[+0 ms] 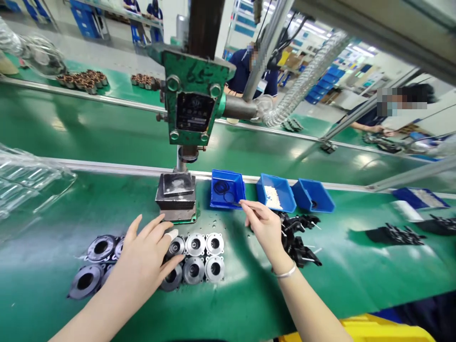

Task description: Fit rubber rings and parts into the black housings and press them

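Observation:
My left hand (144, 259) hovers over two rows of round grey metal housings (214, 243), its fingers spread and a white wrap on one finger. Several housings are partly hidden beneath it. Each one has a hole in its middle. My right hand (262, 225) pinches a thin dark stick-like tool (236, 204) at the front rim of a blue bin (218, 203). Inside that bin lie thin black rubber rings (221, 187), one loop close to the tool's tip. Whether the tip touches the loop, I cannot tell.
A green press (194, 95) stands over a metal block (176, 192) behind the housings. More blue bins (278, 183) line the bench's back; one holds small white pieces. Black parts (301, 237) lie right of my right hand. Co-workers (237, 71) sit across the bench.

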{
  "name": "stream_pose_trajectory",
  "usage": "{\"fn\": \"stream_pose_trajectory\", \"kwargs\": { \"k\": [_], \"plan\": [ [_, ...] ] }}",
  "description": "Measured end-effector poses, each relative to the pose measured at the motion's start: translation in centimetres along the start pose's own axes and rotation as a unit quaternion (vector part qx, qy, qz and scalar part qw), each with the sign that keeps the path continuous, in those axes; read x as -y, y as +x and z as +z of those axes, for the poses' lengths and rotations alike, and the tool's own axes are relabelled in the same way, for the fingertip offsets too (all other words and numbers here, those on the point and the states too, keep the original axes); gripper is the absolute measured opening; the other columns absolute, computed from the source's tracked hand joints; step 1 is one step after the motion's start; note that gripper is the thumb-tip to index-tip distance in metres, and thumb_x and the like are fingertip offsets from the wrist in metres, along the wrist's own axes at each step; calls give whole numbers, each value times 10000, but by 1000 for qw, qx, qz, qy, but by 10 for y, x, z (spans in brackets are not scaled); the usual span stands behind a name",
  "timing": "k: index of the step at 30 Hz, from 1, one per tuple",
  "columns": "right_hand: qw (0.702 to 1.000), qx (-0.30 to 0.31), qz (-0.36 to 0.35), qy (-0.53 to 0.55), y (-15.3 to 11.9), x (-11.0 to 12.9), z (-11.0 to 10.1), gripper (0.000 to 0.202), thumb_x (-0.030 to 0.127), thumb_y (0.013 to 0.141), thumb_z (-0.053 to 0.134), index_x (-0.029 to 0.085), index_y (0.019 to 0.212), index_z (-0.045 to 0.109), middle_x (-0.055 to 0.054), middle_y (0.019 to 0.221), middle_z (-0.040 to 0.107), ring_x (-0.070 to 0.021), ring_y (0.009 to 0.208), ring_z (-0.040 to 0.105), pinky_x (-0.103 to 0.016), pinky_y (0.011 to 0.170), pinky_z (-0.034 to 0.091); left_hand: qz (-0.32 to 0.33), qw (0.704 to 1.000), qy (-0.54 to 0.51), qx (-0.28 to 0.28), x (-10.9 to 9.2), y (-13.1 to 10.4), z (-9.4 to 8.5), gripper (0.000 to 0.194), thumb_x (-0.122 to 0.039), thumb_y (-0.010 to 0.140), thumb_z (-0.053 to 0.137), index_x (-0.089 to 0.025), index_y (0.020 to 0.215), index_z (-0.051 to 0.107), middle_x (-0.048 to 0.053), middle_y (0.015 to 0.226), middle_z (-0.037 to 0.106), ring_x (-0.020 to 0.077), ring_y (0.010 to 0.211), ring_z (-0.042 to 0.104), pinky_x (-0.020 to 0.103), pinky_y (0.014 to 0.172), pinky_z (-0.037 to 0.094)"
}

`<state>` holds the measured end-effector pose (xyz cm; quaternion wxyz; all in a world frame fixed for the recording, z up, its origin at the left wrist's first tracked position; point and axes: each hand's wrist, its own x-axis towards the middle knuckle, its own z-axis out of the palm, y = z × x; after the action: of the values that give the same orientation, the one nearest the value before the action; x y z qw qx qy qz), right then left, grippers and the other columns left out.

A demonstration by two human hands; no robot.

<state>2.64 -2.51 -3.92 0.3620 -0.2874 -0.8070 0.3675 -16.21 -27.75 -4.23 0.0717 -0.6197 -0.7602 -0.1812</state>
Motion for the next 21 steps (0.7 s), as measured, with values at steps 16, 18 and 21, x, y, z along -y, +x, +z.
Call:
{"fn": "stream_pose_trajectory", "kwargs": {
  "k": [16,18,21],
  "plan": [
    [997,-9,66,-31,7,-19,5,279,392,945,641,149,942,779,-23,640,699,-106,436,545,-253,512,494,27,998,-23,53,14,5,-2,254,-355,937,610,-181,1120,640,125,1273,651,313,1213,604,608,1152,302],
    [998,-22,64,-13,3,-8,0,250,378,938,660,159,940,780,-22,655,708,-100,407,512,-261,484,485,20,998,-23,60,13,3,-7,380,-423,948,598,-178,1238,588,133,1326,624,301,1240,586,594,1157,305],
    [999,1,16,35,-12,17,-9,139,289,939,675,197,938,779,6,592,677,-134,464,578,-304,595,566,8,997,-25,67,11,0,-13,551,-522,948,567,-186,1377,485,131,1408,567,282,1300,538,569,1177,290]
  ]
}}
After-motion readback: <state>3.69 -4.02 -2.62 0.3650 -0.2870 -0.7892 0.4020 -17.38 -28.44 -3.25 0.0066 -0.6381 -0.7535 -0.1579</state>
